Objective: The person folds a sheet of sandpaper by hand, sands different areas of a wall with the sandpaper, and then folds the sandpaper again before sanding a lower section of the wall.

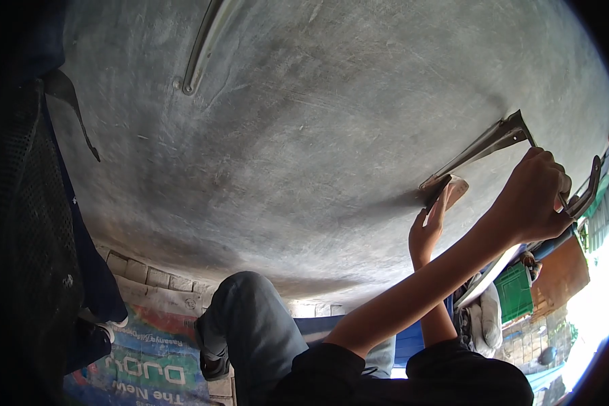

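The small pad (457,192), part dark and part pinkish, is up against the grey panel (284,135), just beside the lower end of a metal bracket (472,153). The right hand (425,233) holds it from below, fingers stretched along it rather than balled around it, probably so the pad can lie close to the panel; exactly where each finger presses is hidden. The left hand (538,193) is fisted around a thin metal bar (531,137) by the bracket's outer end, which looks like a way to steady the panel or the body. To get there the left forearm crosses in front of the right one. Farther off, a metal strip (199,54) is fixed to the panel. Below, a bent knee (254,304) rises beside a printed banner (142,365), likely laid as ground cover; a green crate (514,292) is at the right.
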{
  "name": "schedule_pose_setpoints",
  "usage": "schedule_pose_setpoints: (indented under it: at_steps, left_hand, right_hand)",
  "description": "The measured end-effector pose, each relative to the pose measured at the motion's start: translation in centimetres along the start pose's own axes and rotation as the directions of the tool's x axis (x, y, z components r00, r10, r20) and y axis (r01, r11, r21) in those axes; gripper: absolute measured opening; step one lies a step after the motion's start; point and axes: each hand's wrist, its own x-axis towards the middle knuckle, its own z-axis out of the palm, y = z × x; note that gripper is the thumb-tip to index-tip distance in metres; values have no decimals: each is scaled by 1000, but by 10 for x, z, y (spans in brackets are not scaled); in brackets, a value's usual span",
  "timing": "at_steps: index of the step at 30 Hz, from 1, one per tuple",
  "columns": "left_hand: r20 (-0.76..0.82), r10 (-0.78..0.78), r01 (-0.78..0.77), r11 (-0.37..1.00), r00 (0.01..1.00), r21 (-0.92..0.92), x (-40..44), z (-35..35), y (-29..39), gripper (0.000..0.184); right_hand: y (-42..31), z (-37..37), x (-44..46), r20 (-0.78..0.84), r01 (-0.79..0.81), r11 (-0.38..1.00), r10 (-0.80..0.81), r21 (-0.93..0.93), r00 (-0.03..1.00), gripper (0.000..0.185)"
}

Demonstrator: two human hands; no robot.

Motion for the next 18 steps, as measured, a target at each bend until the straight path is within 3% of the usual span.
schedule_pose_setpoints:
  at_steps: [3,9,12,14,16,18]
  left_hand:
    - [4,-6,6,1000,1000,-4,1,-1,1,9]
    - [23,8,-9,999,1000,48,2,-7,3,11]
    - [-36,147,-146,989,989,15,5,-14,0,14]
    - [102,-45,51,997,994,-59,11,-25,-2,17]
    - [162,-66,68,998,985,-9,14,-31,1,20]
    - [222,-259,264,964,940,5,13,-34,4,19]
  right_hand:
    - [-2,-1,2,7,-61,998,61,-2,998,71]
    - [2,-6,-2,14,18,988,-16,-152,1000,68]
    - [10,-12,-5,56,128,987,-123,-101,991,61]
    - [18,-17,-6,75,206,977,-201,-55,977,56]
    - [35,-22,-6,261,15,988,27,-157,965,51]
    - [31,-23,0,132,149,969,-124,-197,983,56]
